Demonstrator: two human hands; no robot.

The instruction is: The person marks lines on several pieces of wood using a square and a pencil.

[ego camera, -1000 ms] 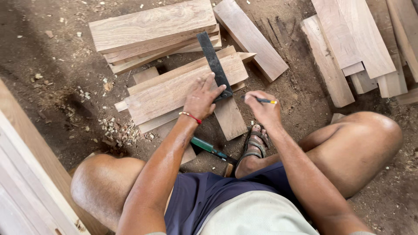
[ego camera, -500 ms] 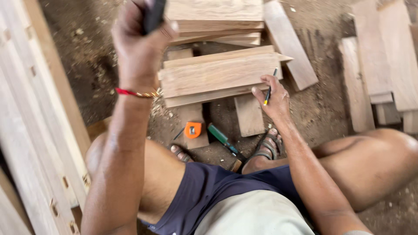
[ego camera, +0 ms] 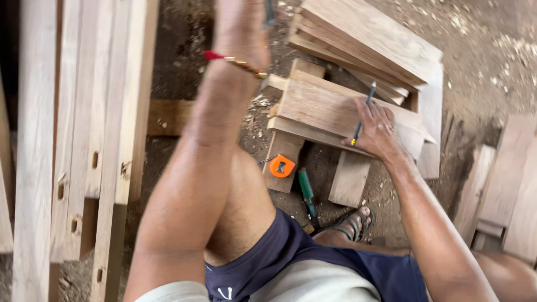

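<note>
Resting flat on the pale rectangular wooden board (ego camera: 335, 109), the right hand (ego camera: 376, 133) lies palm down with fingers spread, a slim dark pencil with a yellow tip (ego camera: 362, 114) pinched between two of them and pointing away from the body. This board tops a short pile of similar planks on the dirt floor (ego camera: 481, 67). A second stack of angled wooden planks (ego camera: 369, 45) lies just behind it, touching its far edge.

The left hand (ego camera: 241, 28) is raised near the top of the view, a red and gold thread bracelet (ego camera: 235, 60) on its wrist. It is closed around a dark, narrow tool (ego camera: 270, 12), most of which is cut off by the frame edge; what kind of tool cannot be told.

An orange tape measure (ego camera: 282, 166) sits on a small wood offcut near the left knee. Just beside it, a green-handled chisel (ego camera: 306, 193) lies on the ground. Long mortised timber rails (ego camera: 84, 140) run along the left side.
</note>
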